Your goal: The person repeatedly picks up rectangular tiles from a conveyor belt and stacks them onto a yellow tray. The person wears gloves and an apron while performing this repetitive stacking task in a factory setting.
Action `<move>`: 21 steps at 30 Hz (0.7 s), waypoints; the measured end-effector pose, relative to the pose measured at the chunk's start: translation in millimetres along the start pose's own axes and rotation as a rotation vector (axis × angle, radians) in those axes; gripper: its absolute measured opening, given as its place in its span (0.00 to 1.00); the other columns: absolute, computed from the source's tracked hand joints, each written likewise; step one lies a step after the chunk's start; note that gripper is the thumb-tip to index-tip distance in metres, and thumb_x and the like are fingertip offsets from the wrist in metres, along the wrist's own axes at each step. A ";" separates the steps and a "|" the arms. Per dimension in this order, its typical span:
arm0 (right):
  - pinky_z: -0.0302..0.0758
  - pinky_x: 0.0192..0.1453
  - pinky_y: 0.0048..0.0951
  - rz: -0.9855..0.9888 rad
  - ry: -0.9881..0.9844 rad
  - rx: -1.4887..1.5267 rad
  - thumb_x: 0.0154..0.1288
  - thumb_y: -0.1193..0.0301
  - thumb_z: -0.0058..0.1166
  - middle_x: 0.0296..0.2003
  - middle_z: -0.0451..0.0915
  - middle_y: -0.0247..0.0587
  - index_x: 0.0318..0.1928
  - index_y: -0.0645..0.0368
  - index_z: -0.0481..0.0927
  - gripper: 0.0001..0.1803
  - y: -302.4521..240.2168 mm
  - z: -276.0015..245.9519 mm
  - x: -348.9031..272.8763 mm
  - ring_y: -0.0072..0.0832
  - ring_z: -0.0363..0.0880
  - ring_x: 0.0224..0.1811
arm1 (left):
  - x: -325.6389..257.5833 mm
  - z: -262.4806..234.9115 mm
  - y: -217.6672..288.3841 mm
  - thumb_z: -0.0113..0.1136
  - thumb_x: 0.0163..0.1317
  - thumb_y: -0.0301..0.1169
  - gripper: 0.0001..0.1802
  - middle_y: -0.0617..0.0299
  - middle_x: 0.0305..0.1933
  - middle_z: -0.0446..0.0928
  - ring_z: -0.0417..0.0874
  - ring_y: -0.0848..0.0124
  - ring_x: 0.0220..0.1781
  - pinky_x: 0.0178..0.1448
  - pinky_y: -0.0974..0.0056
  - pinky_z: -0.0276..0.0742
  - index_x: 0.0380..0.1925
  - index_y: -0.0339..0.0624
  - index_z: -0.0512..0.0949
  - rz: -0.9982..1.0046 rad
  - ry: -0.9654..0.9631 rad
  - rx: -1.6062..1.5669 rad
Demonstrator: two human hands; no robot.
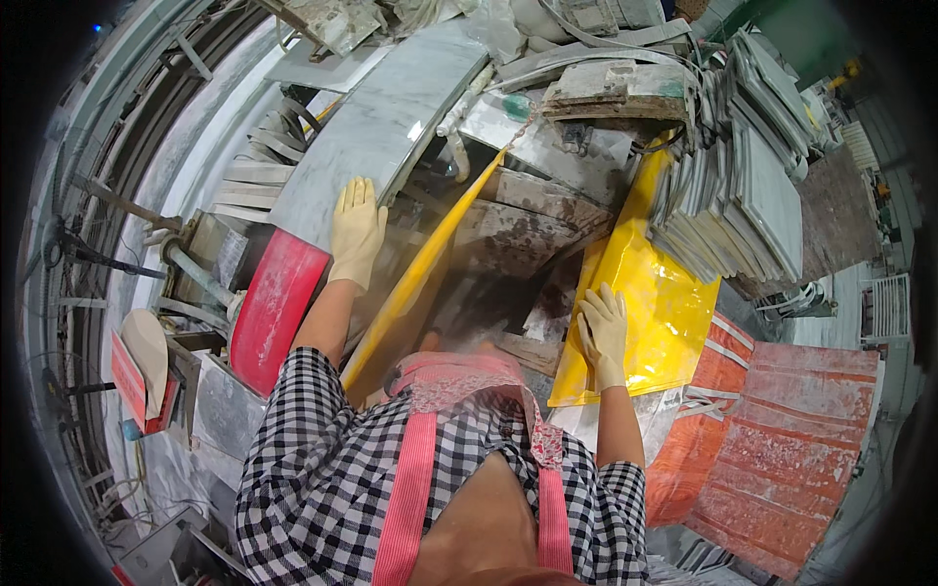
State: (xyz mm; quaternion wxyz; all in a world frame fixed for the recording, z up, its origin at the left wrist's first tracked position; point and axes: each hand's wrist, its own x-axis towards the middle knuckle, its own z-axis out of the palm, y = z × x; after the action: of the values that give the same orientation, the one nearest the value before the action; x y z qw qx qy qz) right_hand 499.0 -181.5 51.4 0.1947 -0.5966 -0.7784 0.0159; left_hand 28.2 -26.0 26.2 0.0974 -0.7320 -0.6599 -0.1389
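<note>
My left hand, in a cream rubber glove, lies flat with its fingers together at the edge of a long grey-white stone slab. Below that slab is a red panel, close to my left wrist. On the right, my right hand, gloved the same way, rests with fingers stretched on a shiny wet yellow sheet. A narrow yellow strip runs slantwise between my two arms. Neither hand is wrapped around anything.
Stacked pale tiles lean right of the yellow sheet. Worn red-orange panels stand at the lower right. A dirty wooden block lies at the back. Metal pipes and several pale stone pieces are on the left.
</note>
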 end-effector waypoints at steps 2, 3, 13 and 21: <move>0.59 0.81 0.57 -0.003 -0.001 -0.009 0.66 0.70 0.59 0.57 0.84 0.43 0.47 0.60 0.87 0.12 -0.8 -0.2 0.0 0.50 0.72 0.72 | 0.3 0.7 0.1 0.60 0.70 0.41 0.35 0.39 0.74 0.71 0.69 0.52 0.79 0.84 0.52 0.58 0.70 0.28 0.70 -0.013 -0.031 0.025; 0.59 0.80 0.57 -0.005 -0.002 -0.013 0.67 0.70 0.59 0.57 0.84 0.43 0.47 0.60 0.87 0.12 -1.2 -0.5 0.1 0.50 0.72 0.72 | 0.4 1.1 0.0 0.60 0.70 0.41 0.35 0.40 0.74 0.71 0.69 0.53 0.79 0.84 0.52 0.58 0.70 0.28 0.70 -0.010 -0.016 0.019; 0.59 0.80 0.60 -0.018 -0.016 -0.018 0.65 0.70 0.60 0.57 0.84 0.46 0.48 0.59 0.88 0.13 -2.9 -1.3 -1.1 0.53 0.72 0.71 | -2.4 -1.1 -0.2 0.58 0.71 0.40 0.35 0.42 0.75 0.70 0.67 0.51 0.79 0.83 0.50 0.59 0.72 0.30 0.68 -0.028 -0.033 -0.024; 0.59 0.80 0.58 -0.041 0.026 -0.021 0.64 0.70 0.61 0.56 0.85 0.42 0.46 0.58 0.88 0.11 -1.9 1.4 -4.0 0.50 0.73 0.70 | -2.8 0.3 -2.4 0.60 0.69 0.39 0.36 0.41 0.77 0.68 0.64 0.51 0.81 0.85 0.51 0.55 0.72 0.28 0.67 -0.069 -0.087 -0.066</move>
State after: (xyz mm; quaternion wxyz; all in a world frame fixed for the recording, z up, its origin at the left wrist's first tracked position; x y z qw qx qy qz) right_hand 497.6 -185.5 49.4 0.1990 -0.5825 -0.7881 -0.0042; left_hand 25.6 -28.3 24.9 0.0395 -0.7170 -0.6834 -0.1320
